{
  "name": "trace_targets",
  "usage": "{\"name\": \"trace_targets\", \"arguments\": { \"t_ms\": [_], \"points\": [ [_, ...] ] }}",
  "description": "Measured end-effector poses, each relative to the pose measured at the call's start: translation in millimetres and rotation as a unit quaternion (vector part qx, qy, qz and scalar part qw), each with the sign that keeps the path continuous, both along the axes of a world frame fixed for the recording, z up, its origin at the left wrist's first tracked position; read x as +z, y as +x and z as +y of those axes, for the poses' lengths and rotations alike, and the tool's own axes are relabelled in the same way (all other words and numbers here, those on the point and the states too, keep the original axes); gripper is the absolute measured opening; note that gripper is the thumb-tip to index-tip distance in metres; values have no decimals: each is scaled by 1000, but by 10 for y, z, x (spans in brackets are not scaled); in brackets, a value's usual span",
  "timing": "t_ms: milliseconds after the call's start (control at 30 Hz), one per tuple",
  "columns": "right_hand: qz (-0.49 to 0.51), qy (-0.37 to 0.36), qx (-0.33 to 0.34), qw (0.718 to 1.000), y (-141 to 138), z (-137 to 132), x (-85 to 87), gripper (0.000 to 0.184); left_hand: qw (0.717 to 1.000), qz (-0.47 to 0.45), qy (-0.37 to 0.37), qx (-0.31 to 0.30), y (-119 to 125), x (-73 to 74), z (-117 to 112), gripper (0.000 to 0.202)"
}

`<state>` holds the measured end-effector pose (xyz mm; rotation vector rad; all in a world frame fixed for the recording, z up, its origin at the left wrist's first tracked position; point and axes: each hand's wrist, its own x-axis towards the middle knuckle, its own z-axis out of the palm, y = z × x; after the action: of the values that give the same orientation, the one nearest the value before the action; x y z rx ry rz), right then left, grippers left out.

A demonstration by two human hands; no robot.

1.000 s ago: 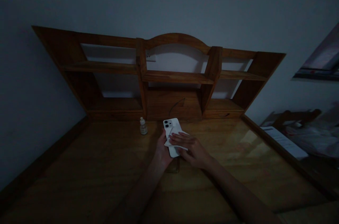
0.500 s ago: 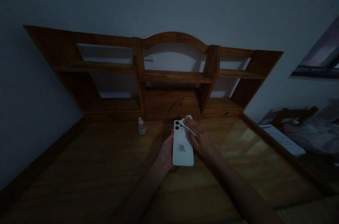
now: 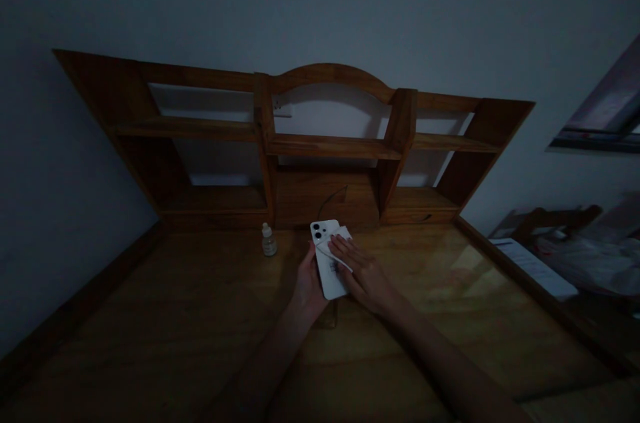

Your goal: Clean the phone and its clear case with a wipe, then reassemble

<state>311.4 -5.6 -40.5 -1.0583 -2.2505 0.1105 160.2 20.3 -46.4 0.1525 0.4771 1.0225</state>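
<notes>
A white smartphone (image 3: 331, 283) is held back side up above the desk, its camera lenses at the upper left end. My left hand (image 3: 309, 286) grips the phone along its left edge, with the thumb at the side and the other fingers hidden beneath. My right hand (image 3: 364, 274) presses a white cloth or wipe (image 3: 344, 232) flat against the phone's back, fingers lying over it. Part of a printed label on the phone shows below the cloth. To the left, a small clear bottle (image 3: 269, 244) with a pale dropper-like top stands upright on the desk.
A wooden shelf unit (image 3: 333, 146) with several compartments rises at the back of the desk (image 3: 210, 316). Raised wooden edges border the desk at both sides. Beyond the right edge are a white printed board or box (image 3: 535, 267), a chair and a plastic bag (image 3: 590, 263).
The phone has moved slightly left and up and is now tilted. My right hand has slid the cloth from the upper right corner down and left across the phone's back.
</notes>
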Motion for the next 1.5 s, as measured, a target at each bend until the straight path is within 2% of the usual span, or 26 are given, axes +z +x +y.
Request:
{"name": "trace_targets", "arguments": {
  "t_ms": [133,267,333,433,567,667,867,1067,1233,1367,1500],
  "points": [
    [20,-7,62,998,-79,-88,12,52,999,-39,-4,34,-83,-54,79,37],
    [69,3,127,990,-83,-138,-12,42,999,-52,-8,-3,-122,-93,87,50],
    [83,13,113,990,-71,-129,-40,40,999,-38,-9,-10,-118,-90,68,52],
    [73,25,56,995,-49,-80,-73,43,1000,-5,-27,-8,-91,-51,28,49],
    [47,32,11,998,-40,-24,-56,48,998,-20,-11,-53,-38,6,-13,47],
    [26,26,23,999,-59,-30,-20,51,998,-24,-21,-48,-17,1,-16,43],
    [-4,-3,90,996,-137,-95,-29,55,997,-71,-18,-8,-68,-96,41,40],
    [18,7,148,989,-184,-135,-43,49,999,-2,-13,42,-136,-176,165,38],
    [58,-7,185,981,-136,-139,0,40,997,66,7,45,-133,-134,197,44],
    [97,4,172,980,-33,-137,35,32,996,75,7,51,-122,-79,167,44],
    [130,11,115,985,79,-107,57,31,999,40,22,-6,-126,-42,150,45]
  ]
}}
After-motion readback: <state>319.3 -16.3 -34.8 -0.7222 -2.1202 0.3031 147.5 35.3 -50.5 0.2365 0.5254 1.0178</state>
